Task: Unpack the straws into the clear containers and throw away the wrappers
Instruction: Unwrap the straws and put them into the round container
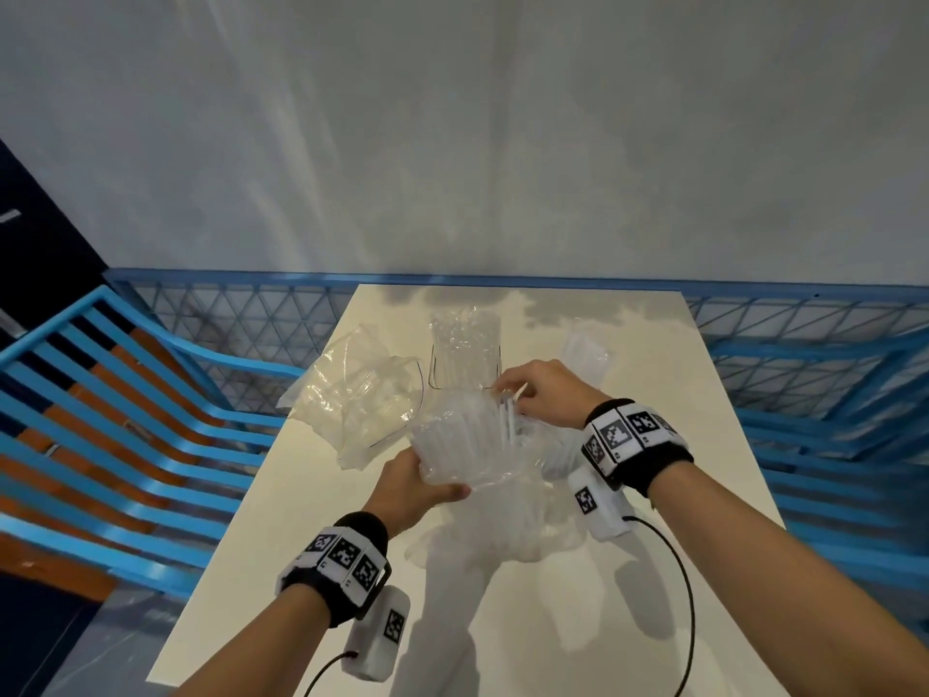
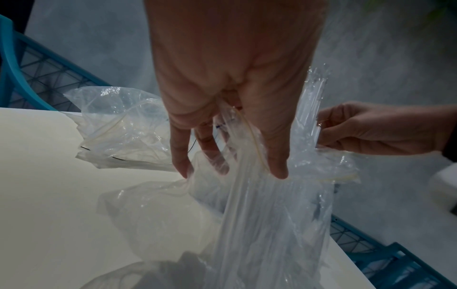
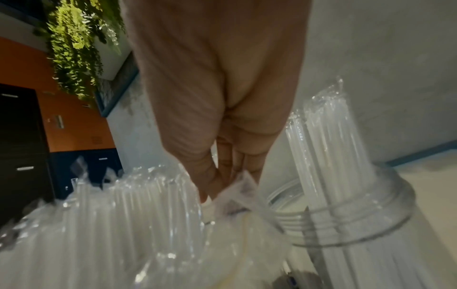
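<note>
1. Left hand [image 1: 409, 487], fingers [image 2: 278, 156] curled round the lower part of a clear plastic bag [image 1: 472, 460] of straws [image 1: 482, 425], held above the table [image 1: 311, 520].
2. Right hand [image 1: 545, 392], fingers [image 3: 215, 181] pressed together, pinching the bag's open edge beside the straw tips; whether a straw is also caught in the pinch cannot be told.
3. Straws in the bag: long axis running from the left fingers up and away toward the right fingers, tilted, open ends toward the jar [image 1: 465, 364].
4. Jar just beyond the right fingers, upright on the table, already holding a bundle of straws standing on end, tips well above the rim.
5. Emptied bag [image 1: 359, 394] lying crumpled on the table, beyond and to the outer side of the left fingers; a further packet [image 1: 585, 357] beyond the right fingers.
6. Progress, as judged: part done. One load in the jar; the held bag still full; wrappers not yet thrown away; no bin in view.
</note>
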Motion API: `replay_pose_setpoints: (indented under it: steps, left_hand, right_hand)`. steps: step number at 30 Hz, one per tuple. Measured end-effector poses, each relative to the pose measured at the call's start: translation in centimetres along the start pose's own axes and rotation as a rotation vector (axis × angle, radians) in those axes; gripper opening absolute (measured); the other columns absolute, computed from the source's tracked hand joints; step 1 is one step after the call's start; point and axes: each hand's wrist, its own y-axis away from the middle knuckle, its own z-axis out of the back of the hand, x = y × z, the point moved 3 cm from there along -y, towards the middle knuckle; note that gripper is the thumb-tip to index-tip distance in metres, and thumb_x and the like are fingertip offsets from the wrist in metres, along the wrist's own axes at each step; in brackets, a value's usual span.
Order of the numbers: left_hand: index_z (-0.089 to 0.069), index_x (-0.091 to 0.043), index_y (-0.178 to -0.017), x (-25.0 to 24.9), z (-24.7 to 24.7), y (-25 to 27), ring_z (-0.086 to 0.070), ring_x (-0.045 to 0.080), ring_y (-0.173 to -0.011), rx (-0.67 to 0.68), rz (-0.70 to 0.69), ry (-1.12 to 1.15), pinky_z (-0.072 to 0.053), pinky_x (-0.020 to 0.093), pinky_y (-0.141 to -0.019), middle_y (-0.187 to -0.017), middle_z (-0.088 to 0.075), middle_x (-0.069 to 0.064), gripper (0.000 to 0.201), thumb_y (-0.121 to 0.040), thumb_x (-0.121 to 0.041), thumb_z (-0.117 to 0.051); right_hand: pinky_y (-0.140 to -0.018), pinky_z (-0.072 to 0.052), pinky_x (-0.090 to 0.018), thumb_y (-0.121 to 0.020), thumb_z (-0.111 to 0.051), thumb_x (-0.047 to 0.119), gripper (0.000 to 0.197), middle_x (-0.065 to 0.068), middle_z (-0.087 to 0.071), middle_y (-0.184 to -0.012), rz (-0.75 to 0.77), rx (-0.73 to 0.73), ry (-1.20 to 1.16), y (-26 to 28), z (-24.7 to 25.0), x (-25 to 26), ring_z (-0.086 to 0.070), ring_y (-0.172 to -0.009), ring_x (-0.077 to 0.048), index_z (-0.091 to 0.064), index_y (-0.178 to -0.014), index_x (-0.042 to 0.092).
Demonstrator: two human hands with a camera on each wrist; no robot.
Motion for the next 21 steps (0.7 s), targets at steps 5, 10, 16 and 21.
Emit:
replay_pose_setpoints:
  steps: [5,10,16,21]
  left_hand:
    - [-0.061,-0.016,-0.119,0.5,0.8,0.9,-0.063,0.018,-0.108,0.010,0.012,0.010,-0.052,0.029,-0.089,-0.113,-0.069,-0.001,0.062,-0.064,-0.021,-0.089]
    - [-0.062,-0.026,-0.115,2.1,5.3,4.2,-0.064,0.014,-0.106,-0.054,0.060,0.016,-0.053,0.030,-0.089,-0.112,-0.069,-0.004,0.053,-0.068,-0.022,-0.087]
    - [-0.052,-0.031,-0.120,3.9,11.2,8.5,-0.058,-0.002,-0.099,-0.213,0.103,0.141,-0.047,0.016,-0.076,-0.106,-0.062,-0.018,0.055,-0.077,-0.010,-0.078]
    - [-0.054,-0.024,-0.119,6.4,11.9,9.5,-0.059,-0.002,-0.096,-0.286,0.186,0.174,-0.049,0.020,-0.079,-0.105,-0.064,-0.014,0.052,-0.076,-0.009,-0.079]
  right_hand:
    - [-0.079,-0.046,-0.019,-0.087,-0.052,-0.005,0.037,-0.010,-0.066,-0.114,-0.058,-0.080,-0.108,0.4,0.7,-0.1,-0.065,-0.094,-0.019,-0.067,-0.114,0.015]
    - [-0.063,-0.044,0.000,-0.088,-0.054,-0.001,0.025,-0.010,-0.072,-0.089,-0.076,-0.173,-0.277,2.6,0.2,0.3,-0.062,-0.067,-0.003,-0.070,-0.104,0.010]
    - [-0.089,-0.050,-0.027,-0.090,-0.051,0.004,0.030,-0.016,-0.063,-0.117,-0.107,0.160,-0.180,0.0,-9.1,-0.1,-0.060,-0.107,-0.026,-0.062,-0.118,0.008]
    - [-0.113,-0.032,-0.043,-0.091,-0.047,0.007,0.068,-0.009,-0.015,-0.160,-0.260,0.348,0.097,-2.7,-17.6,-2.2,-0.034,-0.139,-0.033,-0.016,-0.151,0.015]
